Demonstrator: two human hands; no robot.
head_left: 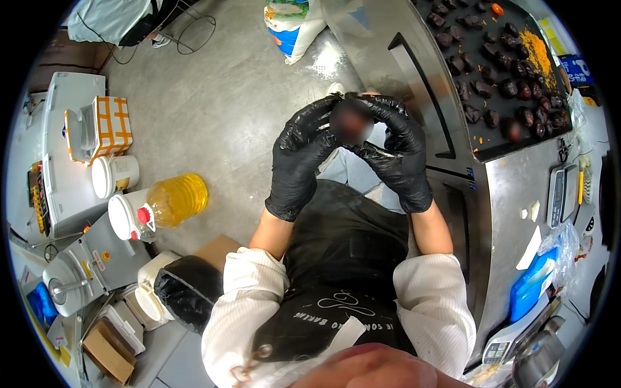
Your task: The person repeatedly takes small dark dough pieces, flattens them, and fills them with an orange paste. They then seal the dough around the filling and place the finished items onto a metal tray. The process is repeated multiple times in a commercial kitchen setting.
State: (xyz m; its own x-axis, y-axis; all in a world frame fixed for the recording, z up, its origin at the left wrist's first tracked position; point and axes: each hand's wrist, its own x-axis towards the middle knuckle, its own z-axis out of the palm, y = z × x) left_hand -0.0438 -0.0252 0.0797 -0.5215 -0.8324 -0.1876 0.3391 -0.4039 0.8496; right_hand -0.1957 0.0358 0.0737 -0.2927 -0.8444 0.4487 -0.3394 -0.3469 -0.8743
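Observation:
Both hands wear shiny black gloves and are raised together in front of the dark apron (336,226). Between their fingertips is a dark reddish-brown round thing (352,121), too blurred to make out exactly. My left hand (303,152) has its fingers curled in toward it from the left. From the right, my right hand (396,145) closes its fingers and thumb around the other side. To the right of the hands lies a black tray (477,139) with many dark, wrinkled dates (508,88), a heap of orange shreds (535,55) and one small orange-red piece (497,9).
The tray rests on a steel counter (475,194) with black-handled doors. Farther along it are a scale (561,194) and a blue package (532,284). On the left floor stand an oil jug (174,200), white buckets (116,176) and a box (113,129). A sack (292,29) stands ahead.

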